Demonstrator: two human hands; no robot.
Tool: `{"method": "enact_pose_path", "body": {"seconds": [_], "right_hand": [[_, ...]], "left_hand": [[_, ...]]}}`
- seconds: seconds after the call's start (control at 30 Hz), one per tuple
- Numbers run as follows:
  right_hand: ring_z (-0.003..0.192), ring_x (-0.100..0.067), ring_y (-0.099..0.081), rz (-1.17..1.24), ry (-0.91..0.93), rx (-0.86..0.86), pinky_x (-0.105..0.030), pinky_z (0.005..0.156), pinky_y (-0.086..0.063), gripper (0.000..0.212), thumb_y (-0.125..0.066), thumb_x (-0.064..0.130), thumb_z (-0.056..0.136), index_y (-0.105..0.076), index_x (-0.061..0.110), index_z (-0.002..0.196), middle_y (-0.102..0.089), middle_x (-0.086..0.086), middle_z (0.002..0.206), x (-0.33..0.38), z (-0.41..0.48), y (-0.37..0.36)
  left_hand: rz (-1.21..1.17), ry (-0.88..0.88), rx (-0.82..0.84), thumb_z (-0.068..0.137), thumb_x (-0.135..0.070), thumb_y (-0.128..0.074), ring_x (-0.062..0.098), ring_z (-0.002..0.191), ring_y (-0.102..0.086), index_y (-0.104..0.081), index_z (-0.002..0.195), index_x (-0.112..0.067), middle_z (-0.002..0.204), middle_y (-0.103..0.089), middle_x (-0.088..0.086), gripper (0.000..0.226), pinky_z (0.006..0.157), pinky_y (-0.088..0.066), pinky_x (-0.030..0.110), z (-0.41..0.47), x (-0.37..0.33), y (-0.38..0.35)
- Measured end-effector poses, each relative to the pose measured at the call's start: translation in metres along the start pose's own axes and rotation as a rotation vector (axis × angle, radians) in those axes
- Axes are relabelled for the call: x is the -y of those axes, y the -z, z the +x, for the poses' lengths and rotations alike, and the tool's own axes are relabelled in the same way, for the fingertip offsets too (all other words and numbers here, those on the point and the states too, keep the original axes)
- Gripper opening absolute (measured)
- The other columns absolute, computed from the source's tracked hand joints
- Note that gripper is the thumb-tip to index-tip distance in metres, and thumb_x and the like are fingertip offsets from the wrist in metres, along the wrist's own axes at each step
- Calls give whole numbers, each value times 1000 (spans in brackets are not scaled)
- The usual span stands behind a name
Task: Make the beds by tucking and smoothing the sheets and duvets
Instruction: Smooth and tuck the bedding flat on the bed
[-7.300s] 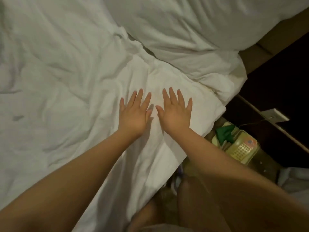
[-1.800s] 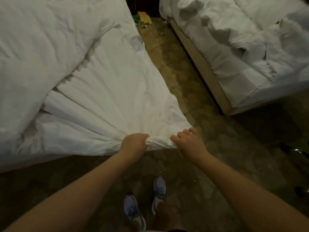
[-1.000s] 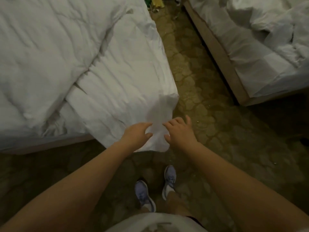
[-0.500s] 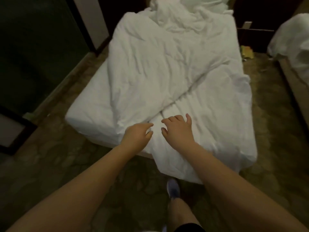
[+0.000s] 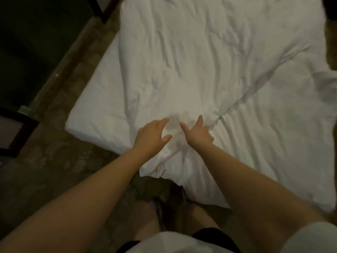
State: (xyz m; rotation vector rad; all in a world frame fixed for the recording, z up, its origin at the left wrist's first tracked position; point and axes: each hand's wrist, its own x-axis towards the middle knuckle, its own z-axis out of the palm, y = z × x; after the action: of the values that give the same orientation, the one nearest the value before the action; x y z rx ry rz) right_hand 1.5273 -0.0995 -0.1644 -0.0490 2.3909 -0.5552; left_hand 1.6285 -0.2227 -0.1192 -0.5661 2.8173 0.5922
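At the foot of the bed (image 5: pixel 87 123), the left hand (image 5: pixel 151 136) and right hand (image 5: pixel 197 133) reach over the rumpled duvet (image 5: pixel 182 70), just apart, fingers spread, gripping nothing.

Left arm (image 5: pixel 94 189) and right arm (image 5: pixel 242 179) extend forward, converging. Left hand (image 5: pixel 151 136) and right hand (image 5: pixel 197 133) are close together, palms down, fingers relaxed, thumbs inward.

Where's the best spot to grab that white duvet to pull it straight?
Probably the loose hem of the duvet hanging over the foot of the bed, taken from the foot end, below the left hand and right hand: it droops free there, easy to pinch.
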Motion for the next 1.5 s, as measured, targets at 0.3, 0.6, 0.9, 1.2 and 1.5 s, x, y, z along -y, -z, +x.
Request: {"method": "enact_pose_path", "body": {"seconds": [0.3, 0.6, 0.9, 1.2, 1.5], "right_hand": [[127, -26, -46, 837, -47, -312, -25, 96, -36, 85, -69, 27, 85, -14, 17, 150, -42, -8, 145, 55, 24, -11], [114, -17, -52, 1019, 102, -625, -14, 79, -36, 64, -69, 21, 85, -40, 13, 141, -54, -6, 132, 177, -52, -23], [118, -18, -55, 1054, 155, -362, -32, 100, -43, 101, -71, 35, 84, 2, 21, 153, -53, -6, 136, 233, -126, -134], [118, -20, -50, 515, 213, -380, -39, 100, -41, 75, -76, 39, 76, -44, 20, 141, -54, -4, 131, 268, -205, -239], [104, -29, -57, 492, 99, -385, -36, 86, -44, 29, -51, 29, 97, -67, 10, 114, -66, -13, 112, 336, -228, -270]], "left_hand": [[-90, -226, 183, 74, -53, -67, 29, 123, -40, -3, 150, -28, 139, -35, 10, 102, 99, -41, 43, 60, 24, -41], [-309, -548, 121, 89, -11, -42, 27, 124, -46, -21, 149, -17, 139, -47, 13, 64, 91, -28, 16, 51, 102, 76], [-315, -477, 21, 94, -6, -44, 25, 123, -47, -37, 142, -16, 137, -49, 8, 50, 87, -33, 19, 15, 192, 147], [-238, -539, 128, 86, 7, -41, 29, 122, -46, -35, 142, -11, 137, -47, 14, 59, 89, -32, 22, -35, 283, 174], [-98, -617, 184, 90, 2, -42, 32, 127, -42, -31, 144, -9, 141, -43, 17, 56, 95, -30, 27, -33, 341, 226]]}}
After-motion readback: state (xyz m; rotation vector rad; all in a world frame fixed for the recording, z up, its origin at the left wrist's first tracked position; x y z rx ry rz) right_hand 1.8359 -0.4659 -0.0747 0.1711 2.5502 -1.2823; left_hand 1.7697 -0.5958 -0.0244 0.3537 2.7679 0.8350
